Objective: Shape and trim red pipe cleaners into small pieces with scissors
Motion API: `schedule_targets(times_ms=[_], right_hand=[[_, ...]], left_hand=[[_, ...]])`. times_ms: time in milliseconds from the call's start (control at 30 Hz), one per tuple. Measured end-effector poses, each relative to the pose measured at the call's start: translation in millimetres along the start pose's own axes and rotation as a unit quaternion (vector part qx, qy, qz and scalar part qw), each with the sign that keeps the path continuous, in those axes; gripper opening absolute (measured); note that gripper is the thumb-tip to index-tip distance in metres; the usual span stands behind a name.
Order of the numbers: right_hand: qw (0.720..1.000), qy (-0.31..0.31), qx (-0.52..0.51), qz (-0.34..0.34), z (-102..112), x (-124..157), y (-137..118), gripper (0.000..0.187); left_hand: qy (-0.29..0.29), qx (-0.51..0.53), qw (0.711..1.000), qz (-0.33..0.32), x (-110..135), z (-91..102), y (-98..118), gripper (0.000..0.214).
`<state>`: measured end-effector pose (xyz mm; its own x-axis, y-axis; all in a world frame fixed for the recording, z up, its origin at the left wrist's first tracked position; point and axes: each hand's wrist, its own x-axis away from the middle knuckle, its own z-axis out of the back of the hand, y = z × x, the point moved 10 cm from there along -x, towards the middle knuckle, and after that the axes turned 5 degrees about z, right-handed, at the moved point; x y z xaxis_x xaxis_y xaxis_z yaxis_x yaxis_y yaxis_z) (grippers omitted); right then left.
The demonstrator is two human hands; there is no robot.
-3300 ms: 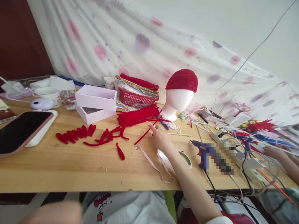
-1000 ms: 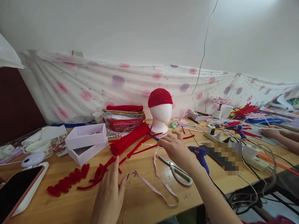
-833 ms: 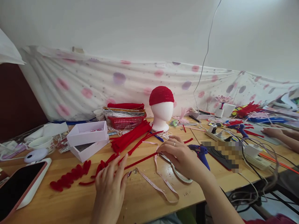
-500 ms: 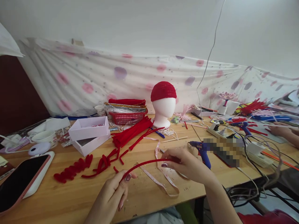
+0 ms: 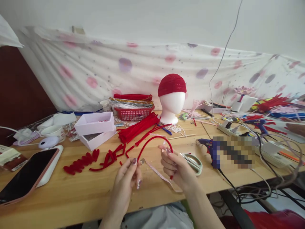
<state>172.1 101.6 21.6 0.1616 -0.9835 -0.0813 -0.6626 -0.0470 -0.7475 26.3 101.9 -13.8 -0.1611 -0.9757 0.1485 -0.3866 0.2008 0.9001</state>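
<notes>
Stem of red fuzzy chenille [image 5: 156,137] is held near front edge of pale wooden bench [image 5: 78,197], bowed side to side between separated hands; left end pinched by left hand [image 5: 127,176], right end gripped by right hand [image 5: 177,165]; neither nearer.

Bare left hand [image 5: 125,178] and bare right hand [image 5: 177,167] at lower centre, longish nails [image 5: 134,161] in glossy dark polish with pale glints, bare forearms [image 5: 202,206], creased light-grey garment [image 5: 157,218] at bottom centre
</notes>
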Motion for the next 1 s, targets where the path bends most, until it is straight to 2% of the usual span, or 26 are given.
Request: schedule_targets(times_ms=[67, 167, 267, 400, 533, 600, 700, 800, 933, 1000], right_hand=[[0.997, 0.037, -0.060, 0.010, -7.5, -6.1, 11.6, 0.027], [0.986, 0.118, -0.101, 0.067, -4.3, -12.5, 15.2, 0.020], [0.976, 0.181, -0.070, 0.099, 6.4, -12.0, 16.3, 0.026], [0.973, 0.221, 0.037, 0.059, 18.6, -6.0, 30.3, 0.042], [0.955, 0.209, 0.207, 0.044, 17.5, 1.6, 35.8, 0.051], [0.948, 0.156, 0.272, 0.062, 5.0, 1.8, 34.3, 0.048], [0.925, 0.091, 0.343, 0.133, -12.8, 3.9, 23.2, 0.037], [0.890, 0.112, 0.396, 0.197, -11.1, 9.7, 7.0, 0.034], [0.879, 0.142, 0.420, 0.177, 4.8, 11.7, 1.6, 0.043], [0.872, 0.142, 0.429, 0.188, 8.1, 13.0, -3.4, 0.046]], left_hand=[[-0.006, -0.067, 0.998, -0.019, 3.6, -13.1, -3.1, 0.040], [0.002, -0.143, 0.989, -0.038, 9.2, -26.4, -7.1, 0.036], [-0.009, -0.132, 0.991, -0.006, 10.7, -36.1, -17.0, 0.035], [-0.006, -0.150, 0.989, -0.009, 9.5, -41.5, -19.0, 0.032], [0.006, -0.161, 0.986, -0.033, 7.4, -38.7, -18.3, 0.033], [0.013, -0.156, 0.987, -0.046, 7.1, -35.3, -17.7, 0.032], [0.010, -0.154, 0.986, -0.059, 8.5, -32.6, -16.5, 0.032], [-0.010, -0.167, 0.985, -0.041, 10.6, -33.5, -18.0, 0.034], [-0.050, -0.142, 0.988, 0.035, 13.1, -35.2, -27.5, 0.042], [-0.071, -0.108, 0.989, 0.068, 14.3, -36.0, -31.6, 0.044]])
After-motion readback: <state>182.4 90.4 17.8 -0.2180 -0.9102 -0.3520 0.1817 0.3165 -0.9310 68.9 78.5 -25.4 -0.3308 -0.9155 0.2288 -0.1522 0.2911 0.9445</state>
